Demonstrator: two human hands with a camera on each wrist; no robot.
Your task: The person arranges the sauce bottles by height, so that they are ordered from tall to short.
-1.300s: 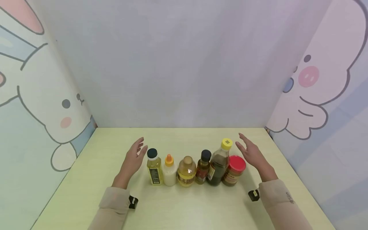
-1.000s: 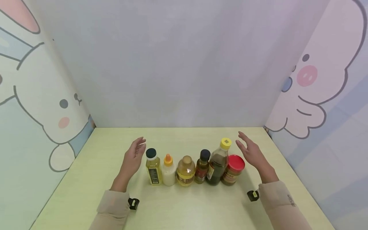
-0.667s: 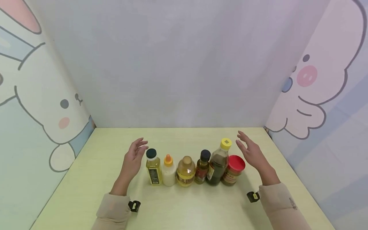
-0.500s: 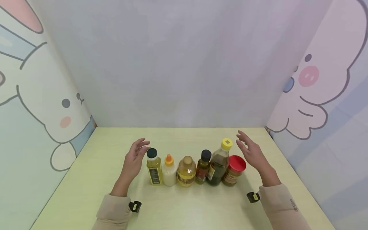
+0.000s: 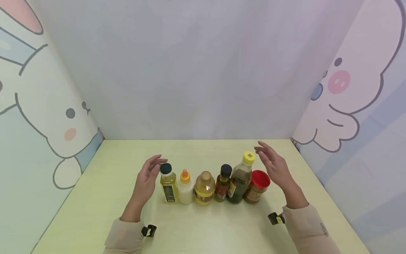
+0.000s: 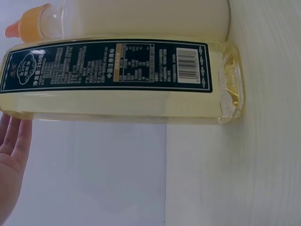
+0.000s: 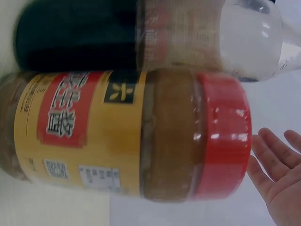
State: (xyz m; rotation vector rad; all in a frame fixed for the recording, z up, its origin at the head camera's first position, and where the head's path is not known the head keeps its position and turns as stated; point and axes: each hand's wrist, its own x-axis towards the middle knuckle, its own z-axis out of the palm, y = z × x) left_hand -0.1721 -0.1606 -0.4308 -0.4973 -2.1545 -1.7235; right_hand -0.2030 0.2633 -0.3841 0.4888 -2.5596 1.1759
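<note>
My left hand (image 5: 147, 180) is by the green-capped oil bottle (image 5: 169, 189), fingers extended beside its cap; I cannot tell if they touch. In the left wrist view the fingers (image 6: 19, 141) show below the bottle's capped end, holding nothing. My right hand (image 5: 275, 168) hovers next to the yellow-capped bottle of dark sauce (image 5: 240, 183) and the red-lidded peanut butter jar (image 5: 255, 190). The right wrist view has its spread fingers (image 7: 270, 150) just past the red lid (image 7: 225, 136). Between stand an orange-tipped squeeze bottle (image 5: 185, 194), a tan-capped round bottle (image 5: 204, 187) and a black-capped bottle (image 5: 223, 185).
All the containers stand upright in one close row on the pale wooden table (image 5: 203, 229). A grey wall (image 5: 196, 70) rises behind it. Side panels with a cartoon rabbit (image 5: 57, 116) and a cartoon pig (image 5: 339, 106) flank the table. A black wrist device (image 5: 149, 231) sits at the left cuff.
My left hand has moved slightly right, bringing its fingertips to the green cap. The right hand has shifted a little left towards the yellow cap. The containers stay in place.
</note>
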